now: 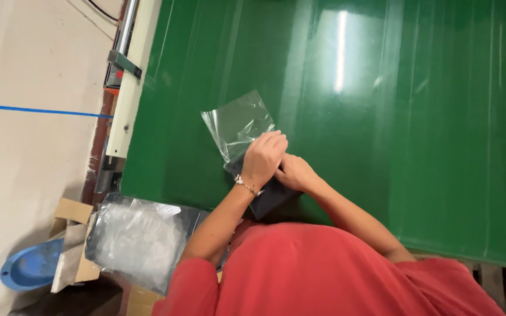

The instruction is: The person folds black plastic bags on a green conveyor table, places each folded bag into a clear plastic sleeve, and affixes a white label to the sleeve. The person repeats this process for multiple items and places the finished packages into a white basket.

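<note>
Left hand (263, 159) fingers curled, pinching clear plastic bag (238, 124) mouth, frame centre; right hand (294, 171) fingers hidden, grip unclear, on dark flat item (267, 199) half inside.

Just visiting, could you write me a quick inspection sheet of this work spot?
Surface: glossy green table, with light glare.
Job's things: clear plastic bag lying flat; dark flat item at its mouth.
Clutter: stack of clear bags on cardboard at the table's near-left edge.
Hands: left hand and right hand both on the dark item.
Cables: black cable, top left.
Surroundings: pale floor, blue tape line, blue dish.
</note>
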